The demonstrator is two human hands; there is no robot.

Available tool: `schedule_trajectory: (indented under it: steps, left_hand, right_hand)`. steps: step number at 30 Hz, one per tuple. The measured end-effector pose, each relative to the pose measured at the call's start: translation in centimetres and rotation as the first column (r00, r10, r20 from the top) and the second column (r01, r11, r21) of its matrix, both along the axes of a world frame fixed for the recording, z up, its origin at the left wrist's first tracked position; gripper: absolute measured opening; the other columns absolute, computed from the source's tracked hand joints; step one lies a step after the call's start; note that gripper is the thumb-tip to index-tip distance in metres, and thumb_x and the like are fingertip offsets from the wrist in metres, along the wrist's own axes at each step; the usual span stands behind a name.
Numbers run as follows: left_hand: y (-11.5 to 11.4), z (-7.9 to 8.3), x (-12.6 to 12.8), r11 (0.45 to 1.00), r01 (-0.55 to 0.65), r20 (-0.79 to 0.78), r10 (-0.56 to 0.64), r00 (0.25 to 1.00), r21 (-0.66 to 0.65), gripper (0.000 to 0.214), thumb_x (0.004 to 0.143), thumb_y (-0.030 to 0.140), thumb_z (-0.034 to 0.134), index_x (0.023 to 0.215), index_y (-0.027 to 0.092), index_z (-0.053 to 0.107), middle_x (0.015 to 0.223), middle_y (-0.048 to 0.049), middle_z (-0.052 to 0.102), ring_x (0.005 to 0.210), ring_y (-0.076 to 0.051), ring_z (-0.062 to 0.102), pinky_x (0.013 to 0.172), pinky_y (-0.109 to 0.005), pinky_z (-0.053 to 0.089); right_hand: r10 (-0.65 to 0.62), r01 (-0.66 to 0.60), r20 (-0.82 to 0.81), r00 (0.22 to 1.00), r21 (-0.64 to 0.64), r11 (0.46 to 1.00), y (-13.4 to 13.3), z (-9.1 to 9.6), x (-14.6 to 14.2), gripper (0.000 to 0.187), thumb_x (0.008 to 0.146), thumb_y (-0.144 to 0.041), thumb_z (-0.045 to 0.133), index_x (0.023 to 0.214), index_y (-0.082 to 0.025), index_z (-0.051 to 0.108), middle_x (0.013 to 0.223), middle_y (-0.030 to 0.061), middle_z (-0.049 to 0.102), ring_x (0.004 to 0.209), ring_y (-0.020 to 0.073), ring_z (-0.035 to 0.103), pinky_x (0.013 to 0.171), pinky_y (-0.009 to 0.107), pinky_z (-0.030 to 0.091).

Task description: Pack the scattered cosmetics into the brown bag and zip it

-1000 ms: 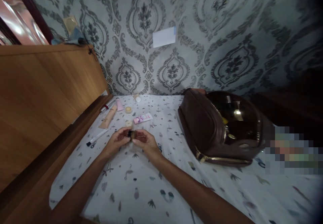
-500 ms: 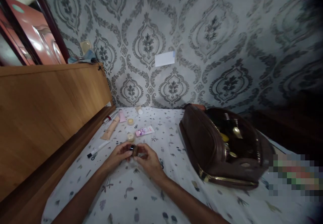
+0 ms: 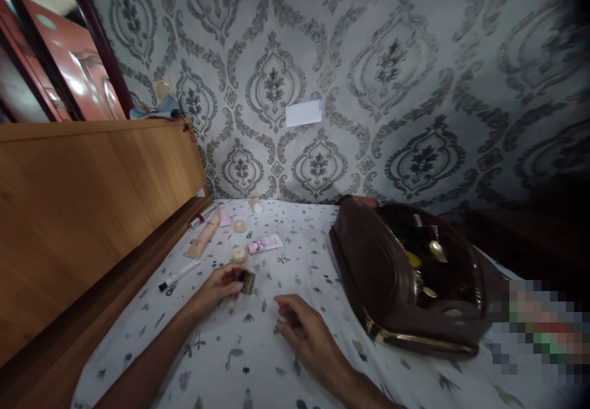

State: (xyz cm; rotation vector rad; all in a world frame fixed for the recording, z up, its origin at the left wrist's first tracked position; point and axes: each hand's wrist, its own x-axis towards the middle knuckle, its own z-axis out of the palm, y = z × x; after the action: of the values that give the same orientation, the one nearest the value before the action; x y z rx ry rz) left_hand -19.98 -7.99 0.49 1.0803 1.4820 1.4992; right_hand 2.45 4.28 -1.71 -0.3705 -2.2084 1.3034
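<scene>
My left hand (image 3: 224, 284) grips a small brown bottle with a black cap (image 3: 247, 282), held on its side just above the printed sheet. Off to the right, my right hand (image 3: 304, 329) hovers over the sheet, its fingers curved and apart with nothing between them. Just beyond the bottle sits a small cream-coloured jar (image 3: 239, 254), and near it lies a pink and white tube (image 3: 265, 244). A white tube with a black cap (image 3: 179, 275) rests left of my left hand.
A brown bag (image 3: 369, 274) stands open at the right with several small items inside. Toward the wall lie a peach tube (image 3: 204, 237), a pink tube (image 3: 224, 215) and another small jar (image 3: 239, 226). A wooden panel (image 3: 101, 194) borders the left side.
My right hand has let go of the bottle and drawn back to the right, nearer to me. The left hand keeps the bottle in nearly the same place.
</scene>
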Motion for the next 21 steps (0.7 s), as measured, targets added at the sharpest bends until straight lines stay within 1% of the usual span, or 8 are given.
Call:
schedule_trajectory:
  steps: [4,8,15,21]
  left_hand:
    - [0.0,0.1,0.0,1.0,-0.004,0.003,0.004,1.0,0.0,0.047,0.07,0.042,0.082,0.107,0.017,0.067,0.095,-0.0052,0.061,0.076,-0.015,0.054,0.058,-0.022,0.042]
    - [0.0,0.0,0.0,1.0,-0.009,-0.006,0.009,1.0,-0.004,0.047,0.069,0.043,0.082,0.106,0.018,0.067,0.093,-0.0047,0.061,0.076,-0.015,0.054,0.057,-0.023,0.043]
    - [0.0,-0.5,-0.2,0.999,-0.031,-0.011,0.031,0.999,-0.01,0.046,0.069,0.04,0.082,0.107,0.018,0.067,0.093,-0.0045,0.061,0.076,-0.015,0.054,0.059,-0.024,0.042]
    - [0.0,-0.5,-0.2,1.0,-0.018,-0.032,0.018,0.999,-0.004,0.042,0.072,0.038,0.08,0.107,0.018,0.068,0.093,-0.0046,0.062,0.073,-0.014,0.053,0.058,-0.022,0.042]
  right_hand:
    - [0.031,-0.031,-0.004,1.0,0.015,0.999,-0.1,-0.6,-0.1,0.026,0.082,-0.017,0.051,0.105,-0.021,0.064,0.091,0.005,0.066,0.076,0.0184,0.062,0.068,0.03,0.05]
    - [0.08,-0.08,-0.002,0.997,0.04,0.996,-0.2,-0.4,-0.3,0.022,0.084,-0.015,0.049,0.098,-0.022,0.064,0.089,0.0048,0.065,0.074,0.0177,0.061,0.067,0.029,0.048]
    - [0.105,-0.106,0.028,0.994,0.051,0.993,-0.2,0.5,0.2,0.019,0.084,-0.012,0.048,0.092,-0.021,0.062,0.091,0.0051,0.062,0.077,0.0175,0.059,0.068,0.029,0.047]
    - [0.103,-0.102,-0.013,0.995,0.068,0.993,0.0,0.2,0.0,0.021,0.081,-0.008,0.049,0.093,-0.02,0.062,0.087,0.0038,0.062,0.074,0.0161,0.058,0.067,0.027,0.046]
